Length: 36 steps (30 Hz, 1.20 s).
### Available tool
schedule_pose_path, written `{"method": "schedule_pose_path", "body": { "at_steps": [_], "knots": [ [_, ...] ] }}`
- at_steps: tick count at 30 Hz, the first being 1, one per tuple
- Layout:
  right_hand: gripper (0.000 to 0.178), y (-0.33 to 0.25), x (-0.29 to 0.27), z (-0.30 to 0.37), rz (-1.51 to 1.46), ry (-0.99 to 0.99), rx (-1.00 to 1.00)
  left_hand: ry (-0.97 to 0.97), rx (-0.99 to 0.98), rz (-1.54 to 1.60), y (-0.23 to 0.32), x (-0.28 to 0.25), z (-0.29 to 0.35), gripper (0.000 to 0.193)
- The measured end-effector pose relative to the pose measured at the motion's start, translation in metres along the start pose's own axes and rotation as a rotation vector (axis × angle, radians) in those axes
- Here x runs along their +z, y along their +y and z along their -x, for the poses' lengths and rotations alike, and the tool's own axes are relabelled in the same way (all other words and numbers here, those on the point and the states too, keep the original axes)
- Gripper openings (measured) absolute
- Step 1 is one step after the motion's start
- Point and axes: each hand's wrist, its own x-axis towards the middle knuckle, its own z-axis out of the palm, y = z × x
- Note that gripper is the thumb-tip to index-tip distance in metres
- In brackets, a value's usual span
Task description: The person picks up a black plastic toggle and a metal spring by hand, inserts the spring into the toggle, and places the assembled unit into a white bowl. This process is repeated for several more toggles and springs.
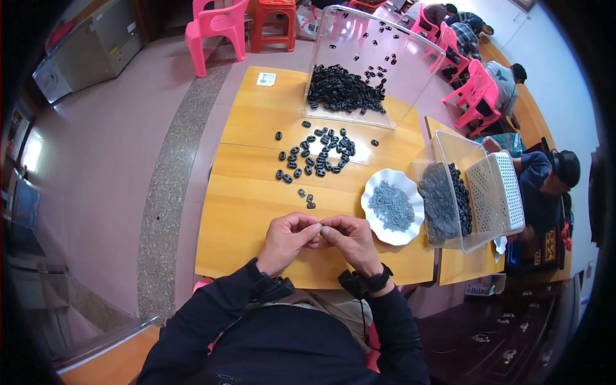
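Observation:
My left hand (282, 245) and my right hand (354, 242) meet over the near edge of the yellow wooden table (224, 237). Thumbs and fingertips pinch together; anything between them is too small or hidden to name. Just beyond my fingers lie a few small dark pieces (310, 199), and farther off is a loose scatter of black oval parts (321, 171), each with two holes or dots. Close by my right hand stands a white scalloped plate (397, 240) heaped with small grey pieces (390, 206).
A clear bin (359, 120) of black parts stands at the far side. At the right is another clear bin (452, 242) with black parts, beside a white perforated basket (511, 192). Pink chairs (478, 90) and several people occupy the far right; a red stool (274, 25) stands behind the table.

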Motion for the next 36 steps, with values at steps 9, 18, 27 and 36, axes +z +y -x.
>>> {"method": "schedule_pose_path", "body": {
  "at_steps": [9,18,27,36],
  "knots": [
    [0.010,-0.001,-0.027,0.021,0.119,0.251,-0.093,-0.055,-0.128,0.030,0.000,0.009,0.004,0.018],
    [0.017,-0.015,-0.100,0.020,1.066,0.420,-0.204,-0.114,-0.184,0.061,0.002,0.010,0.006,0.016],
    [0.010,-0.006,-0.101,0.003,1.310,0.393,-0.156,-0.105,-0.151,0.061,0.007,0.012,0.007,0.012],
    [0.006,-0.008,-0.100,0.005,1.278,0.432,-0.245,-0.060,-0.149,0.075,0.010,0.012,0.006,0.013]
  ]
}}
